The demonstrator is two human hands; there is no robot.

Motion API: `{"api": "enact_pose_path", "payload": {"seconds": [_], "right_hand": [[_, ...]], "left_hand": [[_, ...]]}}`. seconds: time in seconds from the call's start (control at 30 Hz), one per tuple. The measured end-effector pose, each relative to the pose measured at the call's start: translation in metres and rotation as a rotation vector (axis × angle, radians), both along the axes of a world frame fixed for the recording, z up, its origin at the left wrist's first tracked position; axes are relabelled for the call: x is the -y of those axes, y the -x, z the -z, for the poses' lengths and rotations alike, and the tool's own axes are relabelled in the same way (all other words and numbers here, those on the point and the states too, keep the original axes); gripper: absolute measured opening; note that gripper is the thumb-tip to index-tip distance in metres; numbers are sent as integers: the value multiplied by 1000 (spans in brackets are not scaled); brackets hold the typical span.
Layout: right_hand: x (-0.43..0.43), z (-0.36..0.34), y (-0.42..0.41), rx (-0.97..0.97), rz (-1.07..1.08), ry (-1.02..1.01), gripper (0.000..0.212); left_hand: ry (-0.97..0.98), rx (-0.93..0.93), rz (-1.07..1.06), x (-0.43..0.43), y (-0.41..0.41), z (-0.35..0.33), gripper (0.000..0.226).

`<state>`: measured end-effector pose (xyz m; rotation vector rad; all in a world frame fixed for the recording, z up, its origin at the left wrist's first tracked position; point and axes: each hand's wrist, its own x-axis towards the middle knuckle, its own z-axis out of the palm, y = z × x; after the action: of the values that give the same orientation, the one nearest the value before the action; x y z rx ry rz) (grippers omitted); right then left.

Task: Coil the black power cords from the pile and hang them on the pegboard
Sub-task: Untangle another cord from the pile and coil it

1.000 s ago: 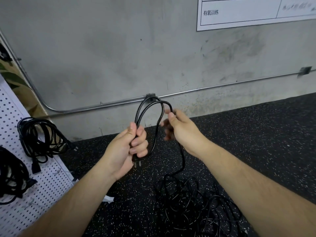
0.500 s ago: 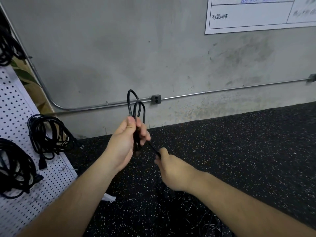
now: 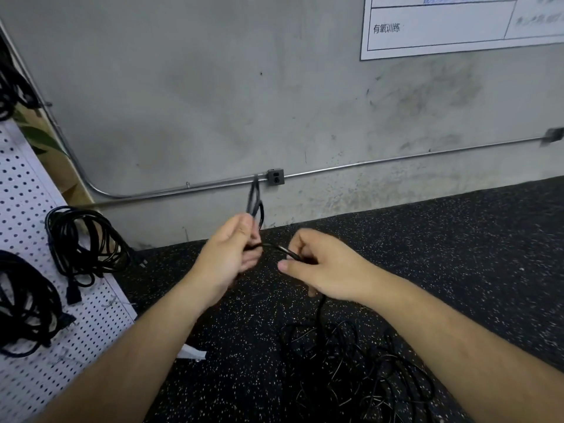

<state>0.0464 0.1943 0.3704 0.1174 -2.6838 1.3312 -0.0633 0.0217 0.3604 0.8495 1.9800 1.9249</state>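
Black power cord (image 3: pixel 255 203) stands up as a few narrow folded loops out of the top of the left hand (image 3: pixel 227 261), which grips the gathered strands between thumb and curled fingers. The fingertips there are blurred. From that grip a short stretch of the cord runs sideways to the right hand (image 3: pixel 323 267), just beside the left. The right hand's fingers are curled round the cord and its thumb points toward the left hand. Under the right hand the cord drops down into the pile (image 3: pixel 351 361), a loose tangle of black cords on the speckled dark floor (image 3: pixel 457 239) between the two forearms. Both hands are held above the floor, in front of the base of the grey wall (image 3: pixel 198 102).

At the left edge leans the white pegboard (image 3: pixel 27 190), with coiled cords (image 3: pixel 85 239) already hanging on it, one bundle near its right edge and others further left and higher up. A white scrap (image 3: pixel 190 351) lies on the floor near the pegboard's lower corner. Along the wall runs a metal conduit (image 3: pixel 396 160) with a small junction box (image 3: pixel 275 177), just behind the raised loops. A white chart (image 3: pixel 442 25) is fixed to the wall at the upper right.
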Motion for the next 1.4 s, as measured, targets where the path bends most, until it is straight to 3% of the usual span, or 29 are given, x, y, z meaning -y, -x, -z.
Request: {"api": "enact_pose_path", "payload": {"seconds": [0.1, 0.17, 0.23, 0.33, 0.43, 0.5, 0.57, 0.67, 0.73, 0.87, 0.97, 1.1, 1.27, 1.4], "right_hand": [[-17, 26, -7, 194, -74, -41, 29], [-26, 41, -9, 244, -83, 24, 33], [-34, 43, -7, 248, -22, 219, 33], [-33, 32, 4, 186, -25, 693, 32], [-20, 15, 10, 122, -30, 941, 25], [-12, 5, 12, 96, 45, 872, 31], [-5, -1, 15, 59, 195, 566, 43], [-1, 3, 24, -108, 288, 202, 83], [2, 7, 30, -201, 284, 102, 93], [-3, 8, 35, -294, 373, 64, 57], [-8, 6, 35, -256, 291, 58, 51], [-25, 4, 38, -187, 263, 94, 5], [-48, -6, 31, -24, 355, 43, 15], [-47, -8, 29, 20, 386, 144, 21]], "left_hand": [[-361, 266, 21, 17, 16, -15, 36], [-484, 341, 17, 27, 26, -20, 38], [-497, 381, 16, 32, 32, -17, 39], [-443, 419, 69, 32, 32, -10, 37], [-373, 432, 142, 25, 23, -8, 43], [-350, 464, 211, 20, 15, -7, 41], [-325, 508, 311, 18, 10, -4, 39], [-265, 563, 455, 16, 6, 0, 36], [-226, 579, 522, 15, 2, 2, 34], [-177, 585, 599, 13, -6, 3, 37], [-184, 625, 680, 12, -8, 2, 39], [-117, 477, 652, 12, -15, -1, 58], [75, 228, 638, 13, -11, 11, 73], [124, 152, 689, 12, -13, 11, 83]]}}
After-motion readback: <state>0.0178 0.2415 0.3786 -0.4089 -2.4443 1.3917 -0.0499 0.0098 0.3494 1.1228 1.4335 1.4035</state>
